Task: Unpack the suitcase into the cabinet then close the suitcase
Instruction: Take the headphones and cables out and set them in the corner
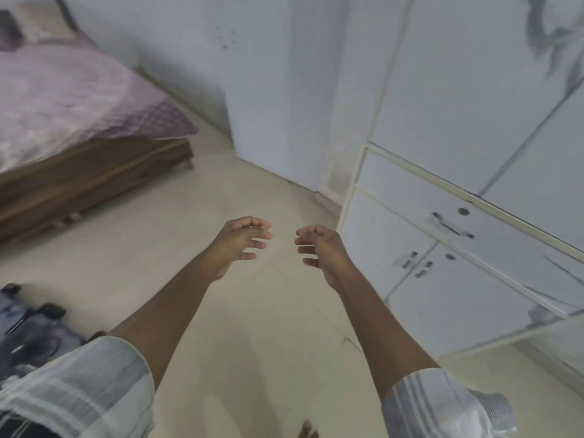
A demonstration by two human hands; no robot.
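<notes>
My left hand (240, 245) and my right hand (322, 251) are stretched out side by side over the floor, fingers loosely curled toward each other, holding nothing. The white cabinet (474, 159) fills the right side; its tall doors, its drawer with a metal handle (452, 226) and its lower doors (420, 263) are all shut. My right hand hovers just left of the cabinet's lower corner. A dark grey-blue suitcase (28, 339) shows only partly at the lower left edge, behind my left sleeve; whether it lies open I cannot tell.
A bed with a pink-purple cover (69, 99) on a brown wooden base (94, 178) stands at the left. A white wall pillar (278, 90) rises behind my hands. Beige floor (252, 327) lies between bed, suitcase and cabinet. My bare toes (308, 429) show at the bottom.
</notes>
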